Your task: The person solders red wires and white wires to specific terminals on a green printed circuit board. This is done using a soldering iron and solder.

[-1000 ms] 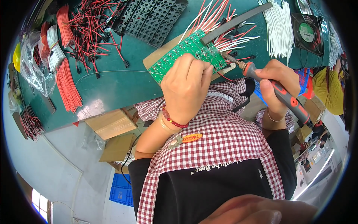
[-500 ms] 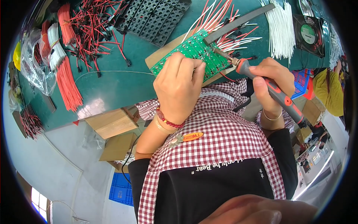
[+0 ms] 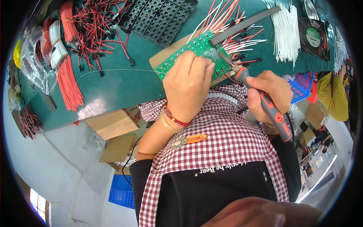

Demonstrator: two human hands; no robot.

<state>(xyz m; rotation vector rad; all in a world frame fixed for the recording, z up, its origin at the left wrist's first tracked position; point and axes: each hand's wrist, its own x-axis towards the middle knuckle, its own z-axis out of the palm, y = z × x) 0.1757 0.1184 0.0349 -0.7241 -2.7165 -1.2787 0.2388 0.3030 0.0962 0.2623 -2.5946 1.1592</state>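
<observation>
Your left hand [image 3: 188, 87] lies curled over the near edge of the green circuit board [image 3: 196, 49], fingers bent and pressed down onto it, so the board sits directly under and just beyond that hand, resting on a wooden block [image 3: 162, 59] on the green worktop [image 3: 124, 83]. Your right hand [image 3: 269, 90] is closed in a fist-like grip around the orange-and-grey handle of the soldering iron [image 3: 264, 99], just to the right of the board; the iron's metal tip [image 3: 224, 59] reaches up and left to touch the board's right part, close to the fingertips of your left hand. The two hands are near each other but apart, with the board's right corner between them. A grey flat bar [image 3: 245, 23] lies across the board's far edge, and red and white wires [image 3: 234, 30] fan out from beneath it. Farther right lies a bundle of white wires [image 3: 286, 32] and a black fan [image 3: 314, 34]. To the left lie a black grid tray [image 3: 159, 17], loose red-and-black leads [image 3: 94, 26] and a bundle of orange-red wires [image 3: 70, 81].
</observation>
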